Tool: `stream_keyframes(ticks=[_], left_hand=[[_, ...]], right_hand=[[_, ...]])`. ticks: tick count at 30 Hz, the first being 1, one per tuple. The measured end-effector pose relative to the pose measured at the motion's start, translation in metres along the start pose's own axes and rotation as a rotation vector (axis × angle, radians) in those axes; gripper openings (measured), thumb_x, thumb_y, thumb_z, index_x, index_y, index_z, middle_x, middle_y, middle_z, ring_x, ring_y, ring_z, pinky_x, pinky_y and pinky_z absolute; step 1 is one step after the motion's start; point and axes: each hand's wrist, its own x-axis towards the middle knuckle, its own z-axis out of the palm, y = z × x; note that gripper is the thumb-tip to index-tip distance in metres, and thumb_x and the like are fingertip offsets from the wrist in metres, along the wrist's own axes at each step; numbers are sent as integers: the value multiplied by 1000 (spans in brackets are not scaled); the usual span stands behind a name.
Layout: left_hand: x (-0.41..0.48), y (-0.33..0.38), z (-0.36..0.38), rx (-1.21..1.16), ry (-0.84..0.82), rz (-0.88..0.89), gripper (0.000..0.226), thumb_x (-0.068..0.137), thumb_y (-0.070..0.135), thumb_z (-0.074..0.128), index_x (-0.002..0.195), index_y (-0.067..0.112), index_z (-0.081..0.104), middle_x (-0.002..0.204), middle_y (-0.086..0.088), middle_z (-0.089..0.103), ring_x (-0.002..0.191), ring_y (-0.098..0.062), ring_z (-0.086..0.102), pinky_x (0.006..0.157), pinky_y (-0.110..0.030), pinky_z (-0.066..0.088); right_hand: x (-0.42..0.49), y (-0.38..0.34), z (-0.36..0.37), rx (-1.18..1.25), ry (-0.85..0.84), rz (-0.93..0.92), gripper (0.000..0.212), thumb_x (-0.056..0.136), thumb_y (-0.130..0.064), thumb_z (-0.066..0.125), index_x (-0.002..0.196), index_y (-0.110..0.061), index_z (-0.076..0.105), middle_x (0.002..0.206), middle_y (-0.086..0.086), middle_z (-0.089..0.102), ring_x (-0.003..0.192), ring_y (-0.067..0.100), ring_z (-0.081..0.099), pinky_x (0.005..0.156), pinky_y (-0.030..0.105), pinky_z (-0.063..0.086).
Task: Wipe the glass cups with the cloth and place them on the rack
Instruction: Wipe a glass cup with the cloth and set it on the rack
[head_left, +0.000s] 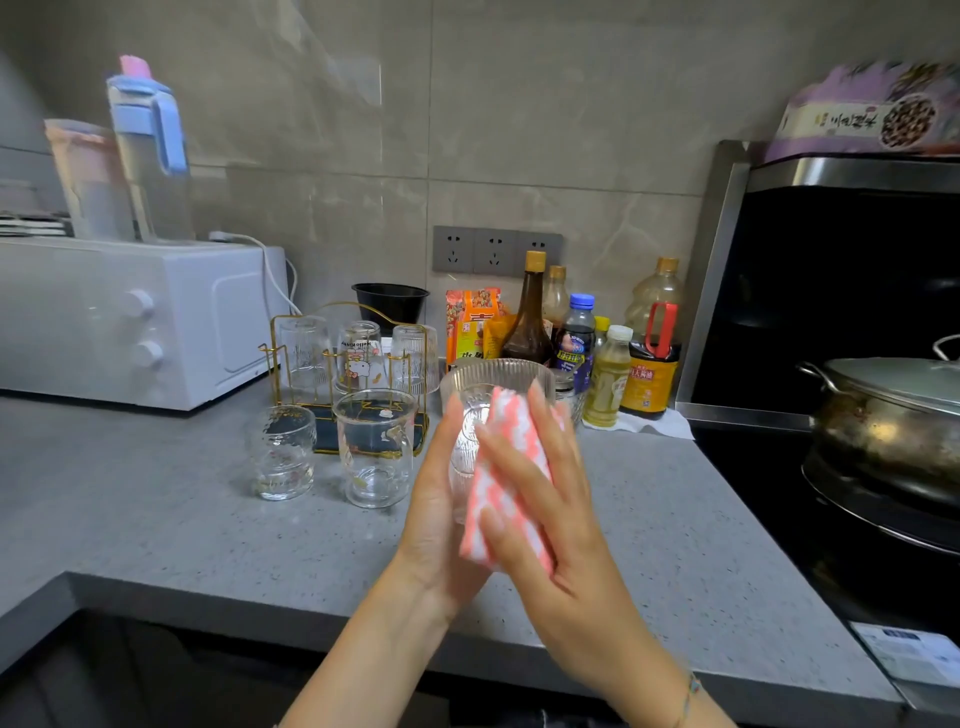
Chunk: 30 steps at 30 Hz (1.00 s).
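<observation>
Standing at a grey counter (182, 519), you have a white microwave (104, 322) on its far left and a lidded steel pot (883, 426) on the stove to the right. Near the wall stands a gold wire rack (274, 353), with three cups (358, 358) hanging upside down on it. A cluster of sauce bottles (530, 317) lines the wall just right of the rack.

Your left hand (439, 509) grips a ribbed glass cup (493, 376) from its left side, thumb up along the glass, holding it upright above the counter, in front of the bottles and just right of the rack. Your right hand (561, 519) lies over the cup's near side, fingers spread and almost straight, pressing a folded pink-and-white cloth (506, 483) flat against the glass. The cloth covers the cup from near the rim down past the base.

Two more cups stand upright on the counter in front of the rack: a taller one (375, 447) just left of your left hand, and a shorter one (280, 452) further left.
</observation>
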Motion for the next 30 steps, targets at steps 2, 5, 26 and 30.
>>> stream_keyframes(ticks=[2, 5, 26, 30], left_hand=[[1, 0, 0, -43, -7, -23, 67, 81, 68, 49, 104, 11, 76, 115, -8, 69, 106, -22, 67, 100, -35, 48], [0, 0, 4, -52, -30, -15, 70, 82, 69, 45, 100, 10, 77, 110, -8, 71, 100, -22, 69, 94, -35, 52], [-5, 0, 10, 116, -21, 68, 51, 86, 55, 46, 109, 21, 75, 120, -4, 69, 108, -16, 66, 96, -31, 51], [-2, -2, 7, 2, -16, 75, 63, 84, 64, 45, 100, 12, 77, 109, -9, 71, 97, -22, 70, 89, -34, 56]], right_hand=[[-7, -2, 3, -20, -11, -5, 47, 95, -49, 41, 141, -42, 35, 158, -19, 6, 148, 14, -4, 116, 19, 4], [-7, -3, 0, -40, -11, -17, 47, 95, -48, 42, 141, -42, 35, 158, -18, 7, 148, 14, -4, 116, 17, 4], [10, 0, -5, -90, 94, -33, 49, 96, -51, 36, 144, -41, 29, 160, -11, 2, 147, 15, -8, 120, 30, 1], [-10, -2, 6, -106, 2, -25, 50, 95, -48, 40, 144, -46, 27, 158, -20, 0, 147, 13, -10, 115, 26, 2]])
